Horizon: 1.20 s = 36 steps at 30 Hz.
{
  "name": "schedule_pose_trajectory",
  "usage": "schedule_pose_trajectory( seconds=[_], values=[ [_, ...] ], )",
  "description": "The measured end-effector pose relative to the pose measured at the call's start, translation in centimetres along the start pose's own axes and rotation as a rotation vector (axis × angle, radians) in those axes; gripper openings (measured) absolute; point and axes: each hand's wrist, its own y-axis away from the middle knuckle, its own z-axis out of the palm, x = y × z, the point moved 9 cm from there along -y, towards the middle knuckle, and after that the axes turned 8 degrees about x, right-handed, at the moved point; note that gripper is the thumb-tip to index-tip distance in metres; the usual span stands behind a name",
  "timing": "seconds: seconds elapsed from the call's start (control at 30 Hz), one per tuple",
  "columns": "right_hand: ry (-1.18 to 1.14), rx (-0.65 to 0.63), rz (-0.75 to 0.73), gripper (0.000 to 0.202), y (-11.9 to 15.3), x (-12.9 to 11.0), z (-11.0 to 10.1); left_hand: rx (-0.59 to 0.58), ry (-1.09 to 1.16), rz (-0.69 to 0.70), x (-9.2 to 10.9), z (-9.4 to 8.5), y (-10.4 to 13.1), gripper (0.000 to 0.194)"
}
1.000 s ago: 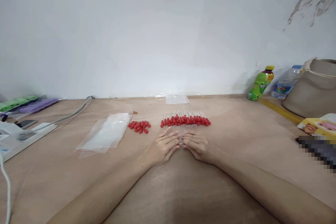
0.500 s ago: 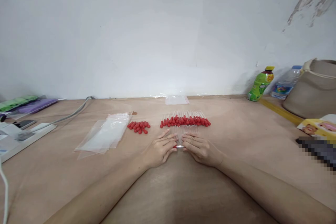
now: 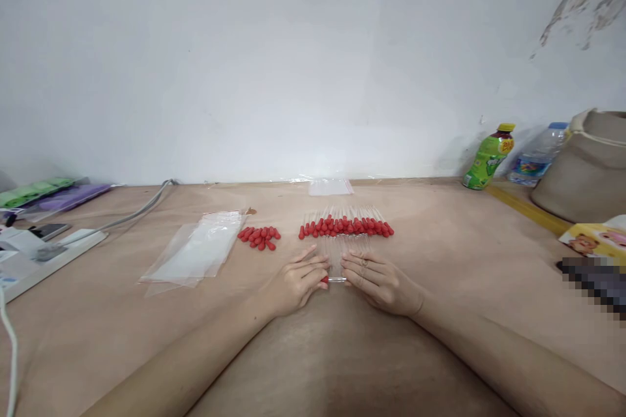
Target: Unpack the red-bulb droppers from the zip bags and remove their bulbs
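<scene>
Between my hands, close to the near side, a clear tube with a red rubber bulb, a glass dropper (image 3: pixel 336 280), lies crosswise. My left hand (image 3: pixel 296 281) has its fingers closed round the bulb end. My right hand (image 3: pixel 379 281) grips the tube's other end, partly hiding it. Just beyond the fingers lies a row of clear glass tubes (image 3: pixel 337 257) without bulbs in sight. Farther back runs a row of red-bulbed droppers (image 3: pixel 347 227), their thin tubes pointing at the wall. Loose red rubber bulbs (image 3: pixel 259 236) sit in a small pile left of that row.
Clear plastic bags (image 3: pixel 205 247) lie stacked at left, and another bag (image 3: pixel 330 187) by the wall. A power strip (image 3: pixel 59 257) with cables is far left. At right stand a green bottle (image 3: pixel 489 158), a water bottle (image 3: pixel 535 156), a grey-brown container (image 3: pixel 581 169) and a yellow package (image 3: pixel 594 241).
My hands have moved slightly apart and a little nearer to me. More of the dropper's tube shows between them. The bulb pile and the dropper row look unchanged.
</scene>
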Motion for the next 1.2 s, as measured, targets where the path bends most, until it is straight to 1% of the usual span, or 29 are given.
schedule_pose_trajectory(
  seconds=[0.07,0.13,0.17,0.27,0.3,0.37,0.43,0.47,0.53,0.57,0.63,0.7,0.73,0.8,0.9,0.97,1.07,1.2],
  values=[
    [-0.012,-0.008,-0.01,0.023,0.2,0.1,-0.2,0.003,-0.004,-0.006,-0.3,-0.3,0.4,0.015],
    [-0.015,0.01,0.024,0.025,0.5,0.9,-0.6,0.026,-0.025,-0.042,-1.0,-0.9,0.9,0.016],
    [-0.003,0.036,0.074,0.026,0.7,1.6,-1.0,0.047,-0.044,-0.069,-1.4,-1.3,1.1,0.016],
    [0.082,0.124,0.289,0.025,1.4,4.6,-1.9,0.125,-0.109,-0.153,-2.6,-2.8,1.3,0.014],
    [0.115,0.129,0.353,0.024,1.6,5.5,-2.0,0.157,-0.128,-0.192,-3.0,-3.3,1.2,0.013],
    [0.161,0.092,0.446,0.023,1.6,6.6,-1.4,0.215,-0.167,-0.309,-4.6,-4.3,1.1,0.016],
    [0.154,0.041,0.513,0.026,1.3,7.1,-0.5,0.244,-0.219,-0.476,-7.0,-5.4,1.3,0.022],
    [0.132,0.029,0.547,0.027,1.1,7.3,-0.1,0.244,-0.249,-0.573,-8.6,-6.0,1.6,0.025],
    [0.064,0.028,0.616,0.026,0.8,7.6,0.5,0.263,-0.298,-0.745,-11.8,-7.8,2.7,0.03],
    [0.032,0.038,0.649,0.024,0.7,7.8,0.7,0.291,-0.33,-0.833,-13.4,-9.0,3.5,0.031],
    [-0.005,0.069,0.693,0.02,0.6,7.9,1.1,0.274,-0.362,-0.991,-16.3,-10.8,5.3,0.034],
    [-0.006,0.08,0.68,0.019,0.5,7.8,1.6,0.206,-0.338,-1.136,-18.6,-11.7,7.4,0.039],
    [0.007,0.081,0.654,0.019,0.5,7.5,1.8,0.177,-0.31,-1.191,-19.4,-11.8,8.4,0.042],
    [0.043,0.058,0.591,0.02,0.4,7.0,2.4,0.133,-0.266,-1.246,-20.3,-11.7,9.9,0.045],
    [0.068,0.009,0.534,0.02,0.3,6.3,3.0,0.092,-0.247,-1.242,-20.9,-10.8,11.1,0.045],
    [0.05,-0.023,0.536,0.019,0.3,6.1,3.3,0.068,-0.265,-1.231,-21.2,-10.2,11.6,0.043],
    [0.023,-0.07,0.557,0.015,0.2,6.0,3.5,0.044,-0.307,-1.23,-21.4,-9.7,12.1,0.038],
    [0.011,-0.114,0.56,0.014,0.2,5.8,3.8,0.021,-0.347,-1.236,-21.2,-9.9,12.0,0.035]
  ],
)
